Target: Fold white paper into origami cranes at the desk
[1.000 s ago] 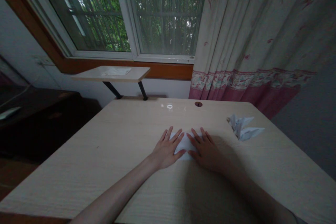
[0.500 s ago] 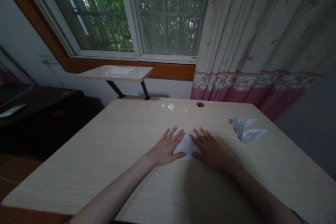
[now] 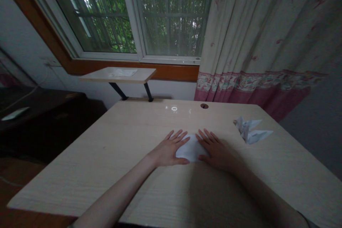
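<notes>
Head view: white folded paper [image 3: 191, 149] lies on a pale wood-grain desk [image 3: 107, 164], between left hand [image 3: 168, 152] and right hand [image 3: 216, 153]. Both lie palm-down, fingers spread apart, resting on its edges, not clamped. Origami paper figure [image 3: 251, 131] sits rightward, apart.

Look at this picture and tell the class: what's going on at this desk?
A person is working at a light wooden desk with both bare hands. Their left hand and right hand lie flat and open, touching opposite sides of a folded sheet of white paper on the desktop. Off to the right, beyond the right hand, a folded paper figure lies on the desk, untouched.
</notes>
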The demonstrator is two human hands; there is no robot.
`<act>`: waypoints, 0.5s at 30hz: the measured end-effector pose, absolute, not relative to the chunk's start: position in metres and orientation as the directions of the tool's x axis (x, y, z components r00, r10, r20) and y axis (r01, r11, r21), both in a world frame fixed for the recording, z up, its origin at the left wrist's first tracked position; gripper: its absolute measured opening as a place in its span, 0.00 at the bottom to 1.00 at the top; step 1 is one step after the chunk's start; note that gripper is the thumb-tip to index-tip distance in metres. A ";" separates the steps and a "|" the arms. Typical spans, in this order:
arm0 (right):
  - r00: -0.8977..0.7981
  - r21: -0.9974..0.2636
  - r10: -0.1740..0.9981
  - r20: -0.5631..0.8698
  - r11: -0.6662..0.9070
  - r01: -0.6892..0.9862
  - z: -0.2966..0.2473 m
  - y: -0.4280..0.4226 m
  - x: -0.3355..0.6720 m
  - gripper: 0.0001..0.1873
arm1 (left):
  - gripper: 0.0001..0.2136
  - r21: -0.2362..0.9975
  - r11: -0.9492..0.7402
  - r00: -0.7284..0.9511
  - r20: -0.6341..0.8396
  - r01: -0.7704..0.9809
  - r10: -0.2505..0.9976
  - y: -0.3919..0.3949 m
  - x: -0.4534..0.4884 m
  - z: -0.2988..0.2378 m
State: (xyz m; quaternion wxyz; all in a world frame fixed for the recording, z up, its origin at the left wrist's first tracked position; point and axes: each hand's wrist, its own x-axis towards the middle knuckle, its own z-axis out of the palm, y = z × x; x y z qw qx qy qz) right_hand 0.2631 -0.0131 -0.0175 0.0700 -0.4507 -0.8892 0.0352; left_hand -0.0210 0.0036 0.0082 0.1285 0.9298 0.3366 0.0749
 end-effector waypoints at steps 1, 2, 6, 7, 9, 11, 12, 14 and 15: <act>-0.592 -0.124 0.800 0.098 0.600 0.791 -0.018 -0.013 0.264 0.44 | 0.43 0.292 -0.740 0.760 0.060 0.606 0.647 0.004 -0.021 0.008; -0.598 -0.120 0.795 0.103 0.607 0.786 -0.018 -0.013 0.265 0.45 | 0.42 0.295 -0.740 0.759 0.067 0.605 0.648 0.004 -0.021 0.008; -0.618 -0.112 0.778 0.115 0.628 0.770 -0.021 -0.012 0.266 0.49 | 0.38 0.293 -0.754 0.763 0.109 0.587 0.637 0.003 -0.021 0.012; -0.621 -0.111 0.774 0.123 0.633 0.766 -0.021 -0.012 0.266 0.50 | 0.36 0.289 -0.761 0.765 0.128 0.580 0.631 0.003 -0.021 0.014; -0.631 -0.112 0.764 0.138 0.645 0.756 -0.020 -0.012 0.266 0.50 | 0.33 0.283 -0.772 0.764 0.167 0.569 0.624 0.002 -0.020 0.018; -0.639 -0.117 0.756 0.143 0.654 0.747 -0.019 -0.012 0.265 0.49 | 0.29 0.282 -0.782 0.765 0.194 0.556 0.614 0.000 -0.020 0.021; -0.646 -0.120 0.751 0.139 0.660 0.741 -0.018 -0.012 0.265 0.48 | 0.28 0.284 -0.786 0.768 0.201 0.549 0.609 0.000 -0.020 0.022; -0.657 -0.129 0.742 0.133 0.671 0.731 -0.014 -0.012 0.265 0.46 | 0.25 0.289 -0.792 0.773 0.205 0.538 0.600 -0.001 -0.019 0.024; -0.661 -0.134 0.738 0.135 0.674 0.726 -0.012 -0.012 0.265 0.45 | 0.23 0.292 -0.792 0.773 0.205 0.537 0.600 -0.002 -0.019 0.024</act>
